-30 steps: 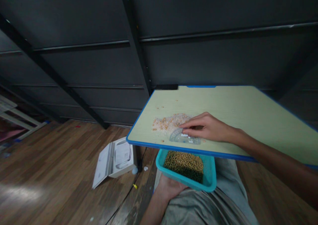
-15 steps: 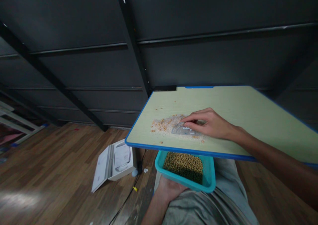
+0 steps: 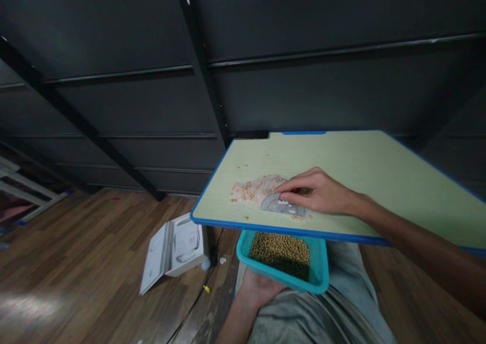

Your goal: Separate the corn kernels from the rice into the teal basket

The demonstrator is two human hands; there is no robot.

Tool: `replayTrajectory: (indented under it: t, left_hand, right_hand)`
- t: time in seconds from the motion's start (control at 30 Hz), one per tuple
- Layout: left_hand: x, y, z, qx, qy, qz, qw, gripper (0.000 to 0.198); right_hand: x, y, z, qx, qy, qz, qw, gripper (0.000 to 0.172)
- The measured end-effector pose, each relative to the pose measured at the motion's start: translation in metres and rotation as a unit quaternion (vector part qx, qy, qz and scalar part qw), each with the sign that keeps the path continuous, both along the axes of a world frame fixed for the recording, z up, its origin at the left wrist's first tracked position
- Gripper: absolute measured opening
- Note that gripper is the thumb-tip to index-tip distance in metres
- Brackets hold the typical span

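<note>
Between the thumb and fingers of my right hand (image 3: 321,192) is a clear plastic protractor (image 3: 279,205), lying low over the table top (image 3: 353,166). Against its left side spreads a pile of white rice-like grains mixed with yellowish soybeans (image 3: 250,189). A few beans sit at the protractor's near edge, and several stray ones dot the table. Below the near edge, my left hand (image 3: 258,287) supports a turquoise plastic basket (image 3: 321,265) from underneath, its fingers mostly hidden. Many soybeans (image 3: 281,253) fill the basket's bottom.
The table has a raised blue rim (image 3: 288,232). A black flat object (image 3: 251,135) lies at its far left corner, by a dark panelled wall (image 3: 152,101). An open white box (image 3: 186,242) and a black cable (image 3: 197,298) are on the wooden floor, left of my legs.
My right hand has drawn the protractor slightly toward me and left, near the table's front edge. Several beans now sit at its near side. The left hand and basket stay almost still.
</note>
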State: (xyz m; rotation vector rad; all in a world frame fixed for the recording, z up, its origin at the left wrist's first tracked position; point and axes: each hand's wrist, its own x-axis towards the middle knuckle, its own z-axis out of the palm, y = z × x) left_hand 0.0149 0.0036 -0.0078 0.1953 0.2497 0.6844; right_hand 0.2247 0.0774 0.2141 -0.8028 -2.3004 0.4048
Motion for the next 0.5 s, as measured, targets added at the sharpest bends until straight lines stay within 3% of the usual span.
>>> replayTrajectory:
  t: [0.5]
  left_hand:
    - [0.0006,-0.0007,0.0074,0.002,0.010,0.008,1.000,0.050]
  right_hand:
    - [-0.0016,-0.0061,0.0032,-0.058,0.010,0.048,0.997,0.022]
